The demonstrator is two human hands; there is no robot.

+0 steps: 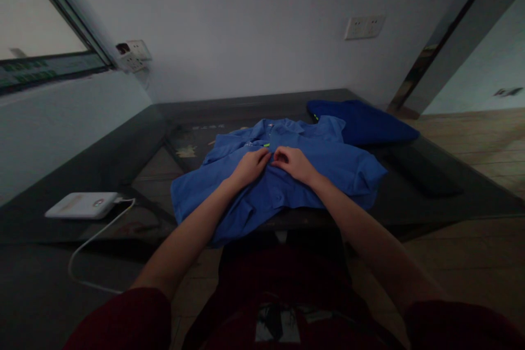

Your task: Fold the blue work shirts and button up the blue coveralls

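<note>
A blue shirt (287, 175) is laid flat, front up, on a dark glass table (471, 197). Its collar is turned toward the far wall, and its hem is draped slightly over the near table edge. The left hand (252, 167) is placed on the shirt's front strip, with the fingers drawn narrow and closed on the cloth just below a small green mark (266, 145). The right hand (293, 164) is set just beside it. Its fingers are curled tight and the fingertips are tucked into the same strip of cloth. The two hands are almost touching at the shirt's centre line.

A darker blue garment (363, 120) is seen folded behind the shirt's right shoulder, touching or overlapping it near the far right corner of the table. A dark flat object (426, 172) is noted to the right of the shirt, near the right table edge; it cannot be identified in the dim light. A white device (82, 205) is placed well apart to the left, close to the near edge, and its white cable (96, 238) is trailed over that edge. Bare glass is left open between the device and the shirt, and along the far edge beneath the wall socket (364, 26).
</note>
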